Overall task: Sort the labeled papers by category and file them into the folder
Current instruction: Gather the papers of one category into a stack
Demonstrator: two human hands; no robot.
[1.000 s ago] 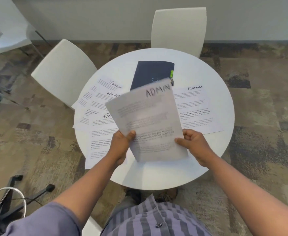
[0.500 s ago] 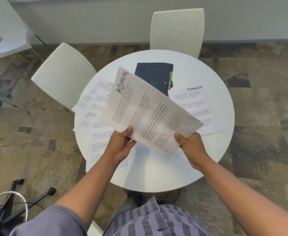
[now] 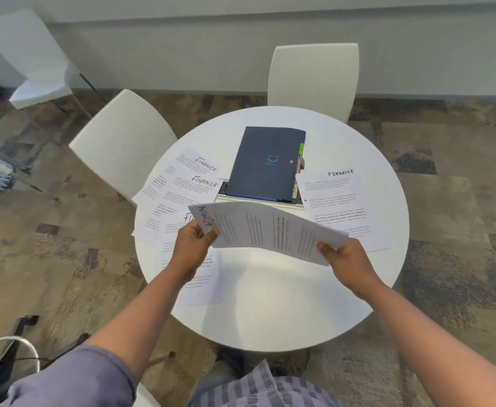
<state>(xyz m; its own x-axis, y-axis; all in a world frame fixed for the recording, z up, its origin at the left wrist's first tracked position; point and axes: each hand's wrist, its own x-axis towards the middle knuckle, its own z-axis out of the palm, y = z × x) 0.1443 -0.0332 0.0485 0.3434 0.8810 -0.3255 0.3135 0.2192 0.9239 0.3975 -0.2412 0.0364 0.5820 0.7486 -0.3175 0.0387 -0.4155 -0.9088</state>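
I hold a stack of papers labeled ADMIN (image 3: 270, 229) sideways above the round white table (image 3: 270, 312). My left hand (image 3: 192, 245) grips its left end by the label, and my right hand (image 3: 348, 258) grips its right end. A dark blue folder (image 3: 267, 164) with coloured tabs lies closed at the table's far middle, on top of more white sheets. Several papers labeled FINANCE (image 3: 182, 189) are fanned out on the left side, partly hidden by my left arm. A single FINANCE sheet (image 3: 336, 207) lies to the right of the folder.
Two white chairs (image 3: 314, 80) (image 3: 120, 145) stand against the table's far and left sides, and a third (image 3: 26, 57) sits farther left. A patterned carpet surrounds the table. A black stand with cables (image 3: 3, 348) is on the floor at lower left.
The ADMIN stack has been turned from upright to sideways, its label now at the left. It has dropped lower toward the table, and my hands have moved apart to its two ends.
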